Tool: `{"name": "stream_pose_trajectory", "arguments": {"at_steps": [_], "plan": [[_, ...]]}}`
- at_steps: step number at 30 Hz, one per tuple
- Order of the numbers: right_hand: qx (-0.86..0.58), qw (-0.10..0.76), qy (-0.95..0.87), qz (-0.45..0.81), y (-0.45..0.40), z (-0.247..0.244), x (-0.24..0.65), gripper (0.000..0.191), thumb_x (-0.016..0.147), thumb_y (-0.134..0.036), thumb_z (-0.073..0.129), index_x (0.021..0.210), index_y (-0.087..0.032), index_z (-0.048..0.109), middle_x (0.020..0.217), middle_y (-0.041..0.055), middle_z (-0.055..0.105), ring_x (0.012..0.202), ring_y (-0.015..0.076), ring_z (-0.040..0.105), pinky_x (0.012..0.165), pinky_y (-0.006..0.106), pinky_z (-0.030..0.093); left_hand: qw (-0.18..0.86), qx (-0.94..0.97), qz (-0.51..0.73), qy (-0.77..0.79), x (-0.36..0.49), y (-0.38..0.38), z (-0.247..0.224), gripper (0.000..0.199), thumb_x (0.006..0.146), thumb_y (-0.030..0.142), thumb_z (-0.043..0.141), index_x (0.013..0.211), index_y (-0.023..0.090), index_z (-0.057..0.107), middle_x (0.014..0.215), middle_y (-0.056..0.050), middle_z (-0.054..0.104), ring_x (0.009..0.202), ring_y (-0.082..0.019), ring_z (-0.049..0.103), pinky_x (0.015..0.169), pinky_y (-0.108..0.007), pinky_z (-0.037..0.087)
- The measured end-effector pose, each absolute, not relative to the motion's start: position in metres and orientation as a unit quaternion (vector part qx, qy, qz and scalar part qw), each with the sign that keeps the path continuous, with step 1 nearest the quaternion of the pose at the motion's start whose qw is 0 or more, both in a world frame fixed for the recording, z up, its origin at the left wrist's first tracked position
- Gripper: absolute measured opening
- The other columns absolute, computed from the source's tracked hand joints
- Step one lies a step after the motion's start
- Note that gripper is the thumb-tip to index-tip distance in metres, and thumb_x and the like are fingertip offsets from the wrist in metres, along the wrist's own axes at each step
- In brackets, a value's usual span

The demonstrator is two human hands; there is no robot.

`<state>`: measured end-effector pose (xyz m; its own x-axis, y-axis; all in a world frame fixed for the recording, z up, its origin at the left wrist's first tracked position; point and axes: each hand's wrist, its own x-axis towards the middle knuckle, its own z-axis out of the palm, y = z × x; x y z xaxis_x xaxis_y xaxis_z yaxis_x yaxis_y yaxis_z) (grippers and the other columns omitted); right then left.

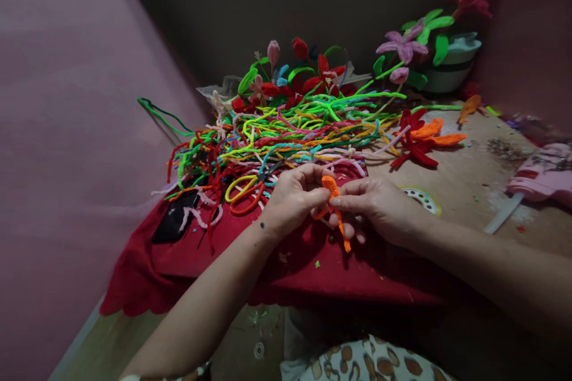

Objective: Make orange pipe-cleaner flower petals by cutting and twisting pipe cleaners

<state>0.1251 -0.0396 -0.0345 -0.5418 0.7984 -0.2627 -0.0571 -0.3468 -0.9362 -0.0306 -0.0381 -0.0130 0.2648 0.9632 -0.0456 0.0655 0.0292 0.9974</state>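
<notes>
Between my two hands is an orange pipe cleaner piece, folded into a petal-like shape with a tail hanging down. My left hand pinches it near its upper part with thumb and fingers. From the other side, my right hand grips its middle between thumb and forefinger. Both hands are above the red cloth at the table's near side. Just left of my left hand lie scissors with yellow and orange handles. Fingers hide part of the orange piece.
A heap of colourful pipe cleaners spreads behind my hands. Finished pipe cleaner flowers stand at the back, near a pale pot. A black phone-like object lies left, a pink glue gun right, a white perforated disc nearer.
</notes>
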Motion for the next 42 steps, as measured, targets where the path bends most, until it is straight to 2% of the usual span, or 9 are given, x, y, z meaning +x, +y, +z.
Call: {"name": "stream_pose_trajectory", "arguments": {"at_steps": [7,11,15,21,28,32,38,40,42], "plan": [[-0.4,0.288,-0.543,0.68,-0.04,-0.038,0.125,0.018,0.075,-0.026,0.055,0.063,-0.013,0.061,0.046,0.0016,0.059,0.035,0.0071,0.047,0.034,0.017,0.035,0.42,0.653,0.393,0.493,-0.024,-0.044,-0.024,0.012,0.071,0.013,0.051,0.082,0.016,0.052,0.068,0.004,0.056,0.05,-0.006,0.054,0.049,-0.018,0.045],[-0.395,0.28,-0.542,0.687,-0.041,-0.038,0.125,0.018,0.075,-0.025,0.054,0.063,-0.013,0.061,0.046,0.0015,0.058,0.035,0.0076,0.048,0.034,0.017,0.036,0.465,0.619,0.4,0.49,-0.022,-0.043,-0.023,0.009,0.07,0.011,0.05,0.078,0.016,0.049,0.062,0.006,0.053,0.042,-0.004,0.049,0.041,-0.015,0.038],[-0.378,0.294,-0.511,0.714,-0.04,-0.038,0.125,0.019,0.073,-0.03,0.06,0.064,-0.013,0.063,0.051,0.002,0.061,0.037,0.0076,0.05,0.034,0.017,0.037,0.515,0.602,0.379,0.478,-0.027,-0.039,-0.014,0.005,0.07,0.014,0.056,0.074,0.013,0.053,0.06,0.005,0.052,0.045,-0.004,0.046,0.044,-0.016,0.037],[-0.397,0.285,-0.519,0.701,-0.039,-0.039,0.125,0.019,0.074,-0.028,0.059,0.066,-0.012,0.064,0.059,0.0052,0.065,0.037,0.0075,0.05,0.032,0.017,0.036,0.573,0.577,0.33,0.48,-0.037,-0.034,-0.011,0.021,0.073,0.033,0.062,0.072,0.012,0.06,0.05,0.004,0.048,0.04,-0.003,0.035,0.039,-0.017,0.023],[-0.381,0.293,-0.53,0.698,-0.039,-0.035,0.123,0.021,0.073,-0.03,0.059,0.064,-0.013,0.064,0.057,0.0035,0.063,0.038,0.0073,0.049,0.033,0.017,0.035,0.613,0.538,0.364,0.45,-0.035,-0.033,-0.018,0.018,0.075,0.032,0.061,0.074,0.014,0.058,0.046,0.006,0.043,0.038,-0.003,0.032,0.039,-0.018,0.02],[-0.399,0.299,-0.546,0.673,-0.04,-0.035,0.122,0.024,0.074,-0.031,0.058,0.059,-0.013,0.062,0.049,0.0019,0.058,0.035,0.0058,0.043,0.032,0.017,0.029,0.501,0.6,0.385,0.49,-0.03,-0.037,-0.013,0.016,0.074,0.029,0.062,0.073,0.013,0.061,0.054,0.003,0.051,0.044,-0.005,0.04,0.043,-0.019,0.03],[-0.4,0.314,-0.531,0.678,-0.041,-0.036,0.123,0.022,0.073,-0.028,0.056,0.057,-0.013,0.059,0.049,0.0023,0.059,0.034,0.0052,0.04,0.032,0.018,0.025,0.113,0.768,0.444,0.448,-0.025,-0.041,-0.022,0.014,0.078,0.022,0.056,0.068,0.014,0.062,0.066,-0.002,0.058,0.064,-0.01,0.052,0.063,-0.023,0.041],[-0.4,0.326,-0.521,0.68,-0.039,-0.035,0.124,0.022,0.072,-0.029,0.057,0.056,-0.014,0.059,0.049,0.0028,0.06,0.033,0.0055,0.04,0.032,0.018,0.025,0.12,0.771,0.438,0.446,-0.028,-0.038,-0.021,0.015,0.079,0.024,0.054,0.07,0.015,0.062,0.067,-0.002,0.059,0.065,-0.01,0.052,0.064,-0.023,0.041],[-0.405,0.348,-0.51,0.675,-0.037,-0.034,0.125,0.024,0.072,-0.032,0.06,0.056,-0.014,0.059,0.049,0.0029,0.06,0.033,0.0056,0.041,0.031,0.018,0.025,0.223,0.751,0.409,0.467,-0.032,-0.033,-0.015,0.017,0.08,0.029,0.054,0.075,0.014,0.061,0.07,-0.001,0.061,0.063,-0.01,0.054,0.06,-0.021,0.042]]}}
